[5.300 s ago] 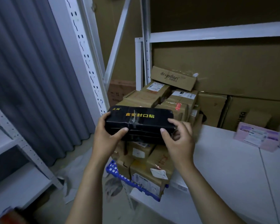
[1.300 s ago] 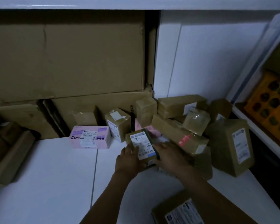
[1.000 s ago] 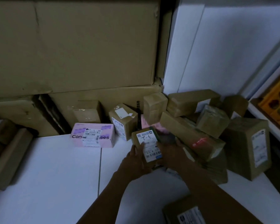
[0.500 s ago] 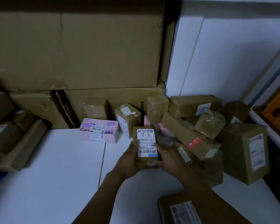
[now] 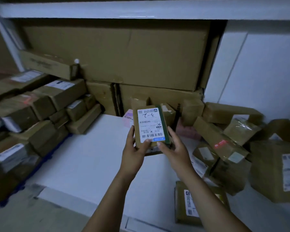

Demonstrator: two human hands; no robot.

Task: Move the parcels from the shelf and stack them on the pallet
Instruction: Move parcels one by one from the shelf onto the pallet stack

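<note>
Holding one small labelled parcel (image 5: 150,126) above the shelf (image 5: 90,156), label upward: left hand (image 5: 133,149) gripping the near left corner with thumb on the label, right hand (image 5: 176,149) curled round the right edge. Stacked at left, judged to be on the pallet (itself barely visible): brown parcel stack (image 5: 40,111), several tiers deep. Remaining on the shelf: loose heap (image 5: 224,139) at right, near-edge parcel (image 5: 189,205), pink box (image 5: 128,118) behind the held parcel, large cartons (image 5: 124,52) at the back. Progress judged about midway, with carrying and placing of this parcel outstanding. Against half a second earlier: parcel held higher in view, camera swung left, much more of the stack now showing.
</note>
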